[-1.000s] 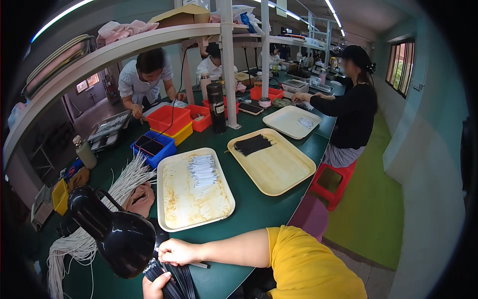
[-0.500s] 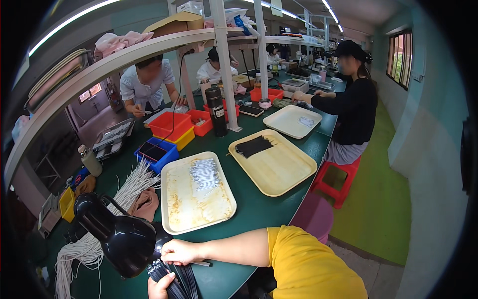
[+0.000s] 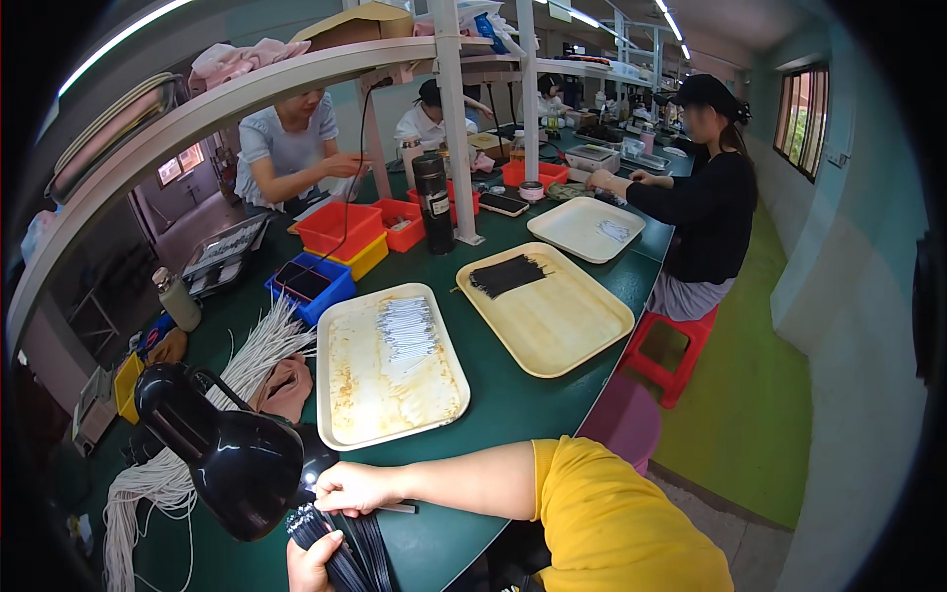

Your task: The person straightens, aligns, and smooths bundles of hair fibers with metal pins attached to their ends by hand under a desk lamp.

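Note:
At the lower edge, my left hand (image 3: pixel 312 564) is closed around a bundle of thin black wires (image 3: pixel 343 570), whose light-tipped ends point up. My right hand (image 3: pixel 351 487) is closed in a pinch right above those ends. What its fingertips hold is hidden, though a short pale grey piece (image 3: pixel 400 508) sticks out past the heel of the hand. Just left of my hands stands a black desk lamp (image 3: pixel 252 474), its shade partly covering the work spot. Behind them lies a cream tray (image 3: pixel 345 395) with a stack of short white wires (image 3: pixel 406 331).
A second tray (image 3: pixel 552 340) bears black wires (image 3: pixel 508 274), and a third tray (image 3: pixel 587 227) lies farther back. Long white wires (image 3: pixel 173 488) spread on the left. Red bins (image 3: pixel 340 227), a blue bin (image 3: pixel 314 301) and a black bottle (image 3: pixel 432 202) stand below a shelf post. Co-workers sit around.
My hands stay nearly in place at the wire bundle, the right one still pinching. The view has shifted slightly. Across the table, a co-worker's hands have risen and come together.

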{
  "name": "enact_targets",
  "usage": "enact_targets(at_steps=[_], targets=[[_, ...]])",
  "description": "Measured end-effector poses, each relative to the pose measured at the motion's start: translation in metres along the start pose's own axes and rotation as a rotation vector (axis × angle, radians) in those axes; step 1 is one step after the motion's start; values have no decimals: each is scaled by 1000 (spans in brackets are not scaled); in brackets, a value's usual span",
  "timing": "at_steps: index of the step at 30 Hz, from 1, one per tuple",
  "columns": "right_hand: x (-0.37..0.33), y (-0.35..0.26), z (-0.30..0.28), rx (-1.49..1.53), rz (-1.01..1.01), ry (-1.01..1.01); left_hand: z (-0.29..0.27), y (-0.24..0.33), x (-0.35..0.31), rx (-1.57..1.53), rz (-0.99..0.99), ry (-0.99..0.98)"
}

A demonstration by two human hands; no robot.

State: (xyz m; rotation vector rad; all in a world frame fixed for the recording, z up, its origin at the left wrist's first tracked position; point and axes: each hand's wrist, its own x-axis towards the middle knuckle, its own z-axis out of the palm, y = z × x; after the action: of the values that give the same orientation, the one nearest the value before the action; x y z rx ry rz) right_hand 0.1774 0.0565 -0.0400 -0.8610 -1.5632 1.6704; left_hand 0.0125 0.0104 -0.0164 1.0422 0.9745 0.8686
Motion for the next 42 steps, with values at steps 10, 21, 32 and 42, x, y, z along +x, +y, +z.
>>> enact_targets(at_steps=[10,21,32,42], targets=[[-3,-7,2,67,97,41,-2,-1,0,7,16,-21],[0,-2,6,-36,-62,89,-8,-3,2,20,-12,-17],[-7,-17,2,38,135,36,-4,2,-2,-29,-23,-39],[-17,-30,5,20,89,125,-13,-6,4,-30,-29,-95]])
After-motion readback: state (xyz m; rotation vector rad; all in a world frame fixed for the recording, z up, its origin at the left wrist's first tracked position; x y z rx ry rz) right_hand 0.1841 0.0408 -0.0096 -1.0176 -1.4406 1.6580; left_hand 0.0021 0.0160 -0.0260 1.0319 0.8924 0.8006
